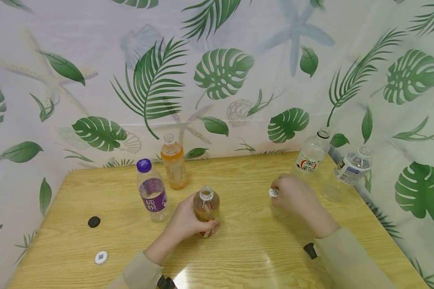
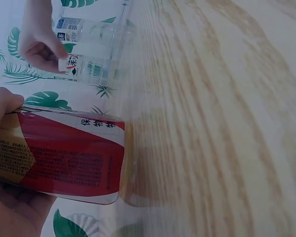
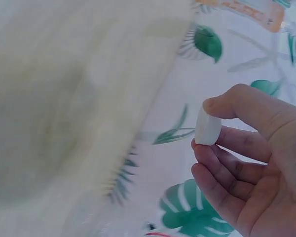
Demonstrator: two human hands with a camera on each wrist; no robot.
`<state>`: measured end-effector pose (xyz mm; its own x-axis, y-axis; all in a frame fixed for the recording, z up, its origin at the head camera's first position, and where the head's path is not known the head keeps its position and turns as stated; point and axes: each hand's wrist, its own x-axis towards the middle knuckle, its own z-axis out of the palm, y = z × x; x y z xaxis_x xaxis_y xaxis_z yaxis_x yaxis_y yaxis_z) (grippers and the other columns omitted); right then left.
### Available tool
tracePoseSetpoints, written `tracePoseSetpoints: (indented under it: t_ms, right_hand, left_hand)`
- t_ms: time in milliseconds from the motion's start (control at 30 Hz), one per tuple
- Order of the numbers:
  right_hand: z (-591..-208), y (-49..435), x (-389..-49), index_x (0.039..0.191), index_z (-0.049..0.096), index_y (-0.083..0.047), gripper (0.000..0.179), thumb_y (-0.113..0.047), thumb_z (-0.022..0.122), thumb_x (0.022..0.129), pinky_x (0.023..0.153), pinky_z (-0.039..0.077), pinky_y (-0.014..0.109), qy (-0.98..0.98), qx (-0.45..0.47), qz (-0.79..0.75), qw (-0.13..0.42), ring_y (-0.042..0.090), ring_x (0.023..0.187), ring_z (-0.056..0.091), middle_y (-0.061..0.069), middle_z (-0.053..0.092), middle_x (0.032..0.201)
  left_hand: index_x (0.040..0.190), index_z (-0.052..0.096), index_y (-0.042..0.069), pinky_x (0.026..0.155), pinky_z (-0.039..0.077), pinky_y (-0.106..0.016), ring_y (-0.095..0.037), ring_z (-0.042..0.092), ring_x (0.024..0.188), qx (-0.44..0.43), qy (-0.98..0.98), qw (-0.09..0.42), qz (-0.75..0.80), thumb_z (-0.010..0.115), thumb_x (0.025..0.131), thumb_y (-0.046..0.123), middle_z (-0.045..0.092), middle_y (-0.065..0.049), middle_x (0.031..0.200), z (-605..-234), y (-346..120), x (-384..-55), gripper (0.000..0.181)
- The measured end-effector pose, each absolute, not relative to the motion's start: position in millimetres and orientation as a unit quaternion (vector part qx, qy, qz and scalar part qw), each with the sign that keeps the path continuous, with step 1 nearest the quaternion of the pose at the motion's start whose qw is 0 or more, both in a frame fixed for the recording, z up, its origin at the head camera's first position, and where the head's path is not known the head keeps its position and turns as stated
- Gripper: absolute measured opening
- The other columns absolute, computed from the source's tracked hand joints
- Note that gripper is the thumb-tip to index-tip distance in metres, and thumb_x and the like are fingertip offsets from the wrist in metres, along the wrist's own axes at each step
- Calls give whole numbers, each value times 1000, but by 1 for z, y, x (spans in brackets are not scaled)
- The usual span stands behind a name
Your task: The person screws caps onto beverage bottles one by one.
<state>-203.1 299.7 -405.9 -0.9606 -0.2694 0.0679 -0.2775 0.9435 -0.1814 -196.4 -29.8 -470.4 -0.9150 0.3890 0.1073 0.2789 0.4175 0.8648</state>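
Observation:
An uncapped bottle (image 1: 207, 210) of brown drink with a red and gold label stands upright near the middle of the table. My left hand (image 1: 188, 218) grips it around its body, thumb across the front. The left wrist view shows the red label side of that bottle (image 2: 74, 155) and its base close to the wood. To the right, my right hand (image 1: 293, 196) pinches a white bottle cap (image 3: 208, 126) between thumb and fingers, above the table. Just beyond it stands an uncapped clear bottle (image 1: 312, 152) with a red, green and white label.
Another clear bottle (image 1: 349, 172) stands at the right edge. Left of centre are a purple-capped bottle (image 1: 153, 194) and an uncapped orange-labelled bottle (image 1: 174, 166). A black cap (image 1: 94, 221) and a white cap (image 1: 101, 257) lie at the left. A leaf-patterned sheet (image 1: 224, 72) hangs behind the table.

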Motion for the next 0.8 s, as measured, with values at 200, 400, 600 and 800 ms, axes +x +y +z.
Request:
tracePoseSetpoints:
  t_ms: [200,400,600,800]
  right_hand:
    - [-388,287,-204,92,79,-1,16,-5,84,77,69,61,42,-975,180,97,88,21,72,65,7,69,85]
    - [-372,275,-201,95,79,-1,18,-5,83,77,69,60,42,-971,187,93,117,23,74,66,7,69,87]
    - [-359,266,-199,98,80,-1,20,-6,82,78,66,59,40,-968,191,96,136,23,74,66,9,72,90]
    - [-353,262,-198,100,80,0,22,-6,82,79,73,61,42,-966,195,99,141,25,78,68,9,73,92]
  left_hand:
    - [137,64,11,96,62,-42,-25,75,110,194,838,58,506,95,75,16,77,-6,119,-468,-29,-196,70]
    - [138,63,12,95,62,-41,-25,75,109,192,838,60,507,95,75,16,77,-6,119,-468,-29,-195,70]
    - [137,64,13,94,62,-39,-24,75,110,197,835,59,511,94,76,16,77,-5,119,-470,-30,-195,68]
    - [136,63,11,95,62,-39,-25,75,110,196,836,58,510,94,76,15,77,-6,120,-470,-30,-195,68]
